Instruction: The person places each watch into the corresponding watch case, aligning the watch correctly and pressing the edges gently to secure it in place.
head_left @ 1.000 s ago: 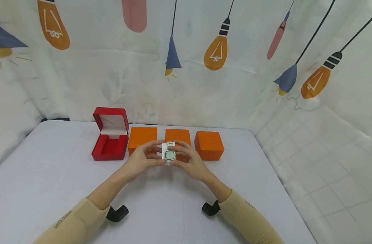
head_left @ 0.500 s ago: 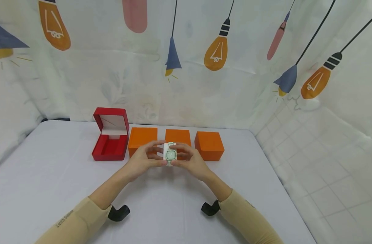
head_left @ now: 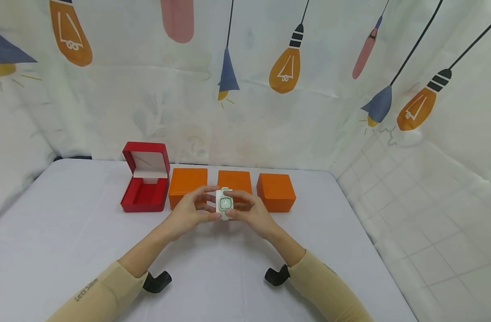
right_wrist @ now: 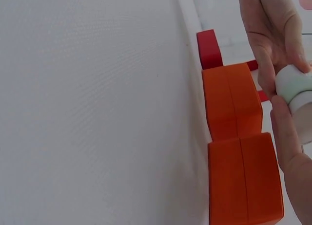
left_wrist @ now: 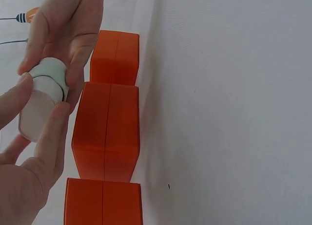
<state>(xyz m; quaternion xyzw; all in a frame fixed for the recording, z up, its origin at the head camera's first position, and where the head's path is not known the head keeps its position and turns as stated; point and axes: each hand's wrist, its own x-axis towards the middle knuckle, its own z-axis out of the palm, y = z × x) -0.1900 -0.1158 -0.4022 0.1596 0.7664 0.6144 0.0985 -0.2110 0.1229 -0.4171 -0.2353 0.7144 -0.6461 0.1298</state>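
In the head view, a watch (head_left: 226, 204) with a squarish, green-rimmed dial and pale green strap is held up at the middle, its face toward the head camera. The strap (left_wrist: 51, 70) wraps round a white roll-shaped holder (left_wrist: 36, 113), seen end-on in the left wrist view. My left hand (head_left: 186, 213) grips the holder from the left, thumb low and fingers along its side. My right hand (head_left: 254, 215) pinches the watch from the right, thumb near its lower strap and forefinger across its upper part. Part of the strap lies hidden behind the right fingers.
Behind the hands stand three orange boxes, a left one (head_left: 188, 177), a middle one (head_left: 234, 179) and a right one (head_left: 276, 192). An open red case (head_left: 130, 201) with a white-lined lid is at their left. All rest on a white-covered table (head_left: 221, 277) before a patterned curtain.
Both hands have shifted the watch and holder very slightly to the right and down. The right forefinger has slid a little lower along the watch. The boxes and case have not moved.
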